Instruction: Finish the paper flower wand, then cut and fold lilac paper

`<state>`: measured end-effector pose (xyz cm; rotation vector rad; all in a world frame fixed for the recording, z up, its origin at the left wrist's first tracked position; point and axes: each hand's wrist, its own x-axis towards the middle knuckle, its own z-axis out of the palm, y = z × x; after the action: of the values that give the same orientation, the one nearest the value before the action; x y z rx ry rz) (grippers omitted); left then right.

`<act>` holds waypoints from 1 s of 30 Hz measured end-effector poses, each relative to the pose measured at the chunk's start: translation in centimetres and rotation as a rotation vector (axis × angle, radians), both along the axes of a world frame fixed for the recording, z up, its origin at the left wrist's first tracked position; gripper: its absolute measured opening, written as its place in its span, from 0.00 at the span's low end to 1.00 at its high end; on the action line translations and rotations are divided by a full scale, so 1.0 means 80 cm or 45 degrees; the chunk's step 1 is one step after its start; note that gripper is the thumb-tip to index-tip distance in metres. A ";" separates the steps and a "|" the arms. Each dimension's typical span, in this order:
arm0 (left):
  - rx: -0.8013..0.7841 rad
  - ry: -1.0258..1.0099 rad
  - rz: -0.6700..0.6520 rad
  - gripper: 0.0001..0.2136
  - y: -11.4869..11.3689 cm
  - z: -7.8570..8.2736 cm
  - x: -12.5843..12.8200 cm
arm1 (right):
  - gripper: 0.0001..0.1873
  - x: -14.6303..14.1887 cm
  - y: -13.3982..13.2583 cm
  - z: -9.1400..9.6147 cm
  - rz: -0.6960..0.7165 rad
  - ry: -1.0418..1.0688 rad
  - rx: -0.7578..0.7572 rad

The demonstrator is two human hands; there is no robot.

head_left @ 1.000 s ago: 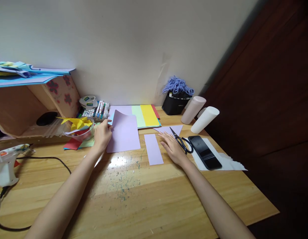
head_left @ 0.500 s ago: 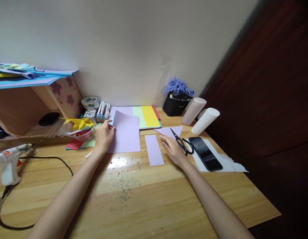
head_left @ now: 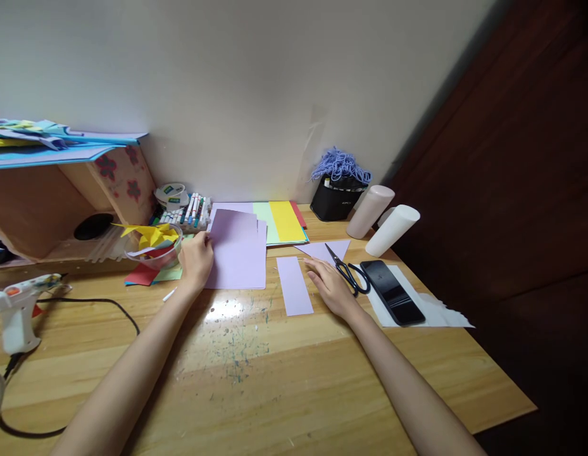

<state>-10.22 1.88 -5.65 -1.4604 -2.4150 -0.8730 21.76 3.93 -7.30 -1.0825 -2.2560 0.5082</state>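
At the left edge of a lilac sheet of paper [head_left: 237, 253], my left hand [head_left: 195, 259] has its fingers closed in a pinch on the sheet. The sheet's upper part stands a little raised and curved. My right hand [head_left: 329, 285] lies flat on the table, fingers stretched out and holding nothing. Beside its fingertips is a narrow lilac paper strip [head_left: 294, 286]. Just beyond, black-handled scissors [head_left: 344, 271] rest partly on a lilac paper triangle [head_left: 315, 251].
A phone [head_left: 392, 292] lies on white tissue [head_left: 438, 310] at the right, below two cylindrical bottles [head_left: 392, 231]. Coloured sheets [head_left: 285, 221] and a black pouch [head_left: 338, 201] are at the back. A plastic bowl [head_left: 168, 254] and a glue gun [head_left: 19, 313] stand at the left.
My left hand's fingers have closed at the sheet's left edge, and the hand has moved slightly left. The sheet's raised upper corner has shifted. My right hand has stayed in place.
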 end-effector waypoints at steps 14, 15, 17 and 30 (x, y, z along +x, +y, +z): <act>0.355 -1.056 -0.522 0.12 -0.014 0.055 0.079 | 0.20 -0.007 -0.013 0.019 -0.019 0.806 -0.431; 0.277 -1.154 -0.515 0.13 -0.016 0.048 0.090 | 0.22 -0.006 -0.012 0.020 -0.023 0.865 -0.524; 0.130 -1.273 -0.546 0.14 -0.022 0.032 0.112 | 0.23 -0.003 -0.010 0.019 -0.084 0.909 -0.672; -0.502 -0.252 -0.982 0.20 -0.029 0.004 0.103 | 0.19 0.020 -0.004 0.016 -0.058 0.084 -0.315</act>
<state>-2.01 -0.48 -5.37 -2.6629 -2.2239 -0.6945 23.39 3.65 -6.03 -1.2159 -2.1465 0.8080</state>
